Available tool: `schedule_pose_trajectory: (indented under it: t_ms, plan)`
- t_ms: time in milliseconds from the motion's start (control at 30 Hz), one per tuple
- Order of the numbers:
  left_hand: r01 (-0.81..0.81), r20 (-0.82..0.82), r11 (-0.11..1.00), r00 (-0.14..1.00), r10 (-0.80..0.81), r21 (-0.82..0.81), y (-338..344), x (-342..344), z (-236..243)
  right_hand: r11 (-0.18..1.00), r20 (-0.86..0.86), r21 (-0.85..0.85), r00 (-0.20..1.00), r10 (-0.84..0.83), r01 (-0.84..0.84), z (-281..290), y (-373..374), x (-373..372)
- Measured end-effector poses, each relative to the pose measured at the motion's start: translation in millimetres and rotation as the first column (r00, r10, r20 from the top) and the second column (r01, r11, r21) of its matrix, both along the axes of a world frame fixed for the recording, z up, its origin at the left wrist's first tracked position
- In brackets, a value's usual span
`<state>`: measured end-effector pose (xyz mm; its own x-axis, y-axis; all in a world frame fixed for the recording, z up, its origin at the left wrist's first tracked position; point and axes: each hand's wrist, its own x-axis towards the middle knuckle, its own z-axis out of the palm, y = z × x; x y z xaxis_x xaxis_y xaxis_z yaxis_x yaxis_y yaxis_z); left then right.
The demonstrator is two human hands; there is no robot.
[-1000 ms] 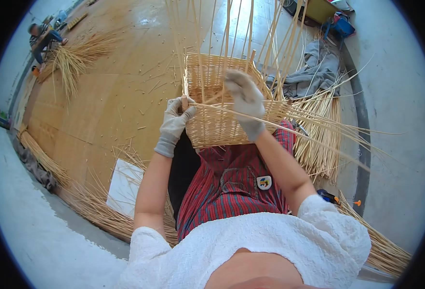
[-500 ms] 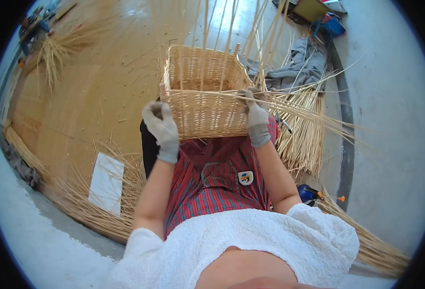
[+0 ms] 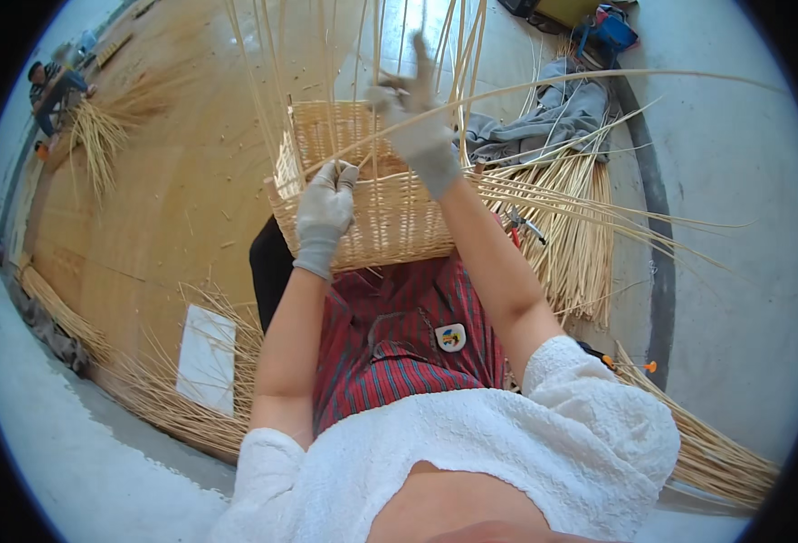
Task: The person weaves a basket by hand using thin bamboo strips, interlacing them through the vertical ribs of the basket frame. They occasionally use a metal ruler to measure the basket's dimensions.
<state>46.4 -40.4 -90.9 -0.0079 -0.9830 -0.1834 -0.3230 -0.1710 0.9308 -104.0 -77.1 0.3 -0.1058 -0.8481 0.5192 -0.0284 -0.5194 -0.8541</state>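
Note:
A rectangular woven wicker basket (image 3: 390,217) rests tilted on my lap, with tall thin stakes standing up from its walls. My left hand (image 3: 326,206), in a pale work glove, pinches a long wicker strand (image 3: 553,83) at the near rim, close to the left corner. From there the strand sweeps up and far out to the right. My right hand (image 3: 417,127), also gloved, is raised over the basket among the stakes, beside this strand. Motion smears its fingers, so its grip is unclear. Several loose strands (image 3: 589,213) stick out from the basket's right corner.
Bundled wicker (image 3: 575,262) lies at my right, below a grey cloth (image 3: 544,122). Pliers (image 3: 527,224) sit beside the basket. More wicker (image 3: 159,398) and a white sheet (image 3: 207,357) lie at left. Another person (image 3: 53,90) sits at far left.
My right hand has left the basket's right corner and risen up and left over it. My left hand has moved right onto the near rim, now closed on a strand. The basket has shifted slightly left.

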Motion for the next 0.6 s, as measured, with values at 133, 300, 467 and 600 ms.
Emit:
schedule_pose_trajectory:
  t_ms: [133, 300, 467, 600]
  plan:
    - [-0.151, 0.034, 0.947, 0.985, 0.167, -0.282, 10.2, -15.7, -14.4, 0.952, 0.132, 0.292, 0.981, -0.139, 0.096, -98.8, 60.4, -87.3]
    - [-0.128, 0.073, 0.66, 0.96, 0.269, -0.741, 41.0, -48.5, -7.2, 0.904, 0.331, 0.427, 0.935, -0.13, -0.025, -92.9, 87.9, -137.0]
    - [0.128, 0.043, 0.945, 0.992, -0.12, -0.3, -9.0, -90.9, -5.5, 0.928, -0.215, 0.295, 0.962, -0.17, 0.229, -45.7, 46.6, -135.9]
    - [0.038, 0.132, 0.847, 0.99, 0.038, -0.53, -30.5, -102.8, -47.9, 0.969, -0.475, -0.203, 0.851, -0.222, 0.139, -17.3, -36.2, -91.9]
